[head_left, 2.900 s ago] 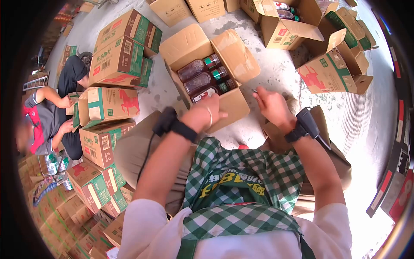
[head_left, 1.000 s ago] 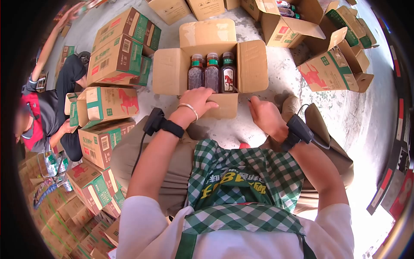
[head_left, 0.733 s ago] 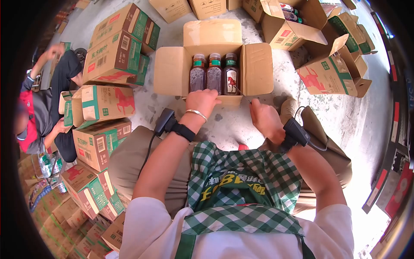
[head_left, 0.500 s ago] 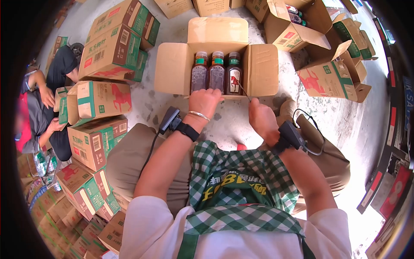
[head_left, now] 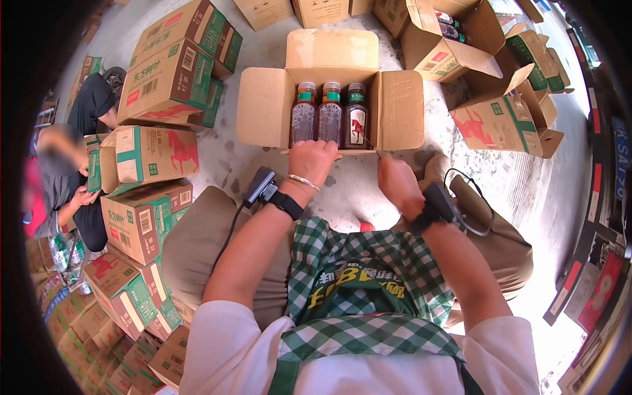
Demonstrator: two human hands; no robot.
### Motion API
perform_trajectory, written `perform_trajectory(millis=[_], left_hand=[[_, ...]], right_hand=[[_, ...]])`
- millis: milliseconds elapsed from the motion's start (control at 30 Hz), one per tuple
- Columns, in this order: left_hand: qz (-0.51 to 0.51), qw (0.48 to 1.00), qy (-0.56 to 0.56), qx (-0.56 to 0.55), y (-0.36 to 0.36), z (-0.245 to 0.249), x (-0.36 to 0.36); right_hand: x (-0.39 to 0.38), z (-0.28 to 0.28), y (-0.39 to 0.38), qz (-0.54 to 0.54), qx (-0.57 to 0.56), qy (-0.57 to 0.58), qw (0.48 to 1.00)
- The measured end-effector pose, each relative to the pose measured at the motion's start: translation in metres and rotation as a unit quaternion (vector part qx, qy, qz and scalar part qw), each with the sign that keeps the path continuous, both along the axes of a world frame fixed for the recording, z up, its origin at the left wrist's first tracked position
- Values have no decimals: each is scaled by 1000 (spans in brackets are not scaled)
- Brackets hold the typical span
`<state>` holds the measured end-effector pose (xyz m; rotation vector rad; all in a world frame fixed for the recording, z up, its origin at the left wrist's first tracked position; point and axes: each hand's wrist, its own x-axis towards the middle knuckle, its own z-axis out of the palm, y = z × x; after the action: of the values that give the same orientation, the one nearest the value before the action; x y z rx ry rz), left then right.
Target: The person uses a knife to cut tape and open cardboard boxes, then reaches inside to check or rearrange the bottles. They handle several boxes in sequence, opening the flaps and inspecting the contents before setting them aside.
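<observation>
An open cardboard box sits in front of me, its far, left and right flaps folded out. Three dark bottles show inside: a left bottle, a middle bottle and a right bottle with a red horse label. My left hand is closed over the box's near edge, beside the left and middle bottles; its fingertips are partly hidden. At the near right corner, my right hand is closed around a thin stick-like tool whose tip reaches the box. The tool's exact kind cannot be made out.
Stacked cartons stand on the left, near a seated person handling a small open carton. Opened boxes lie to the right, and another box with bottles is at the upper right.
The thin tool shows less of its length, and my right hand is slightly lower and closer to the box corner. My left hand stays on the near edge. The person at left leans forward.
</observation>
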<state>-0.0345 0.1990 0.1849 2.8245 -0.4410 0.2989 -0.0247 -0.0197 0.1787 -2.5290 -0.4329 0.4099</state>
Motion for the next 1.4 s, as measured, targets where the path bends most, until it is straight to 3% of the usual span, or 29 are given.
perform_trajectory(millis=[100, 333, 400, 433, 500, 533, 567, 600, 633, 667, 700, 733, 767, 800, 833, 900, 933, 967, 1033, 1100, 1167, 1233, 1300, 1367, 1400], left_hand=[[-8, 1000, 13, 5, 3, -2, -3], [-7, 1000, -24, -19, 0, -1, -3], [7, 996, 83, 7, -1, 4, -7], [8, 997, 73, 12, -3, 13, -7], [34, 994, -99, -25, -5, 33, -5], [36, 993, -112, -17, -3, 33, -13], [201, 959, -149, -130, -2, 26, -23], [354, 886, -179, -240, 1, 13, -33], [484, 772, -115, -395, 10, -27, -45], [586, 612, -44, -529, 17, -57, -52], [573, 400, 79, -711, 6, -49, -53], [502, 154, 195, -828, -8, -37, -48], [436, -9, 266, -860, -14, -30, -36], [292, -4, 287, -912, -13, -66, -36], [292, 17, 249, -923, -15, -74, -21], [150, -2, 208, -967, -10, -83, 3], [152, 31, 203, -967, -12, -79, 9], [157, 65, 200, -965, -12, -72, 14], [164, 41, 187, -968, -12, -66, 41], [124, 74, 200, -969, -15, -59, 88], [199, 59, 199, -958, -15, -66, 136], [191, 78, 172, -963, -13, -97, 178], [72, 164, 220, -959, -8, -107, 211], [174, 252, 281, -909, 0, -75, 223], [223, 376, 305, -846, 8, -68, 227]], right_hand=[[-5, -6, 6, -10, -40, 23, 999], [-11, -48, -1, -28, 57, -12, 998], [-17, -46, -12, -10, 58, -6, 998], [-22, -54, -26, 4, 44, 16, 999], [-26, -52, -50, 33, 24, 39, 998], [-20, -35, -52, 46, 7, 27, 999], [-14, -22, -56, 67, -13, 51, 996], [-8, -6, -62, 97, -15, 53, 994], [4, 9, -72, 124, -19, 95, 988], [14, 26, -86, 138, -13, 119, 983], [26, 50, -97, 131, -1, 119, 984], [37, 58, -116, 107, 33, 140, 984], [48, 89, -127, 83, 30, 171, 981], [51, 88, -144, -115, 260, 338, 897], [57, 137, -135, -132, 173, 290, 932], [59, 172, -145, -196, 227, 232, 925], [58, 190, -144, -239, 235, 226, 915], [54, 194, -147, -246, 264, 202, 910], [50, 192, -140, -271, 317, 154, 896], [61, 199, -142, -259, 340, 151, 891], [73, 218, -115, -247, 319, 124, 906], [85, 219, -101, -171, 247, 157, 941], [98, 216, -91, -124, 198, 197, 952], [114, 216, -72, -58, 140, 202, 968], [117, 209, -68, -34, 136, 213, 967]])
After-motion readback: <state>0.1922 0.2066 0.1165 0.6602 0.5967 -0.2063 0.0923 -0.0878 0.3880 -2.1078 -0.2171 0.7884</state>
